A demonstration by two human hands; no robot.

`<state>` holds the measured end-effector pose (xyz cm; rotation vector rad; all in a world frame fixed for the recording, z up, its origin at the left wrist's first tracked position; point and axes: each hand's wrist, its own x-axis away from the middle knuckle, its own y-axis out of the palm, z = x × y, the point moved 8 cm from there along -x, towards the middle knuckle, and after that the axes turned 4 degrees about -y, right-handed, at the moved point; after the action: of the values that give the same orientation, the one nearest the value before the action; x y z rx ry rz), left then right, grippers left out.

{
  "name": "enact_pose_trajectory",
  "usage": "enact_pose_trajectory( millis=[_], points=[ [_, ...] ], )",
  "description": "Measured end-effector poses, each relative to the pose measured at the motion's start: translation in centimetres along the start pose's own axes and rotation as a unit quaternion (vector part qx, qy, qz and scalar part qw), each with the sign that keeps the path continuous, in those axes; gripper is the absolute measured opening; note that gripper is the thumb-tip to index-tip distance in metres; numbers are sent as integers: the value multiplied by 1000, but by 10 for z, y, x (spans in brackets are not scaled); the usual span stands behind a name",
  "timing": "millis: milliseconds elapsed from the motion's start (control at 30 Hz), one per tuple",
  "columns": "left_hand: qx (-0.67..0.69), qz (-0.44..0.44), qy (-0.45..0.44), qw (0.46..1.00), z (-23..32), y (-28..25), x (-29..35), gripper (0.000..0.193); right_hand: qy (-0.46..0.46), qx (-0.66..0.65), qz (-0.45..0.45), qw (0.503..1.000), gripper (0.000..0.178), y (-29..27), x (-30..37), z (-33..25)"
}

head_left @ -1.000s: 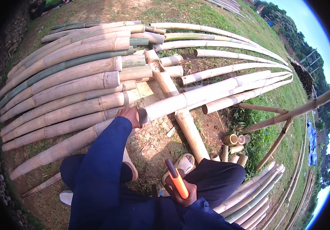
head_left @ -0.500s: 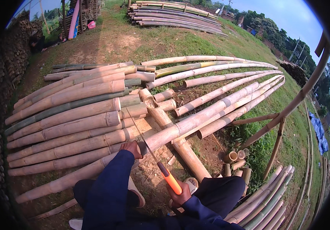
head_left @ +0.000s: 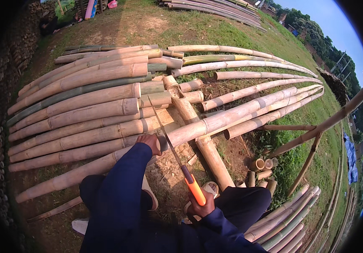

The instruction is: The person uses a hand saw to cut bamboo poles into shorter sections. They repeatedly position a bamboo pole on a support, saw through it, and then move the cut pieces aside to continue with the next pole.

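A thick pale bamboo pole lies slantwise before me across a bamboo crosspiece. My left hand is closed over this pole, left of the cut line. Close against its fingers is a dark rounded piece whose kind I cannot make out. In my right hand is the orange handle of a hand saw, with the fingers wrapped round it. The saw's long thin blade runs forward and left across the pole, just right of my left hand. Where its teeth meet the bamboo is too small to tell.
Cut bamboo poles lie stacked at left, and longer poles stretch away at right. Short bamboo offcuts stand beside a slanting bamboo post. Another pole bundle lies at lower right. My feet and knees are close below the pole.
The view has tilted, so the scene sits higher in the picture. Relative to the pole, my right hand and the saw handle are slightly nearer me. My left hand stays on the pole.
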<state>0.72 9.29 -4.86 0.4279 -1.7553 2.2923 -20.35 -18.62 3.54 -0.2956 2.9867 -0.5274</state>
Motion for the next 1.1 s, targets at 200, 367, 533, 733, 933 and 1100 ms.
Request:
enact_pose_trajectory(
  millis=[200, 367, 533, 733, 933, 1100],
  points=[
    [11, 12, -14, 1000, -1, 7, 0, 69, -39, 36, 12, 999, 19, -11, 24, -21],
    [-3, 1, -1, 1000, -2, -1, -2, 68, -14, 22, -24, 999, 10, 6, -7, -7],
    [23, 47, 13, 999, -2, 3, -2, 60, -44, 95, -12, 994, 21, -11, 22, -13],
    [26, -1, 0, 1000, -6, -4, -8, 65, -15, 4, -7, 1000, 18, 19, -31, 9],
    [10, 49, -10, 999, -5, -7, -3, 72, -84, 16, 24, 996, 18, 27, -52, 6],
    [42, 48, -53, 997, -6, 1, 7, 72, -68, 26, 1, 997, 17, 26, -47, 0]
  ],
)
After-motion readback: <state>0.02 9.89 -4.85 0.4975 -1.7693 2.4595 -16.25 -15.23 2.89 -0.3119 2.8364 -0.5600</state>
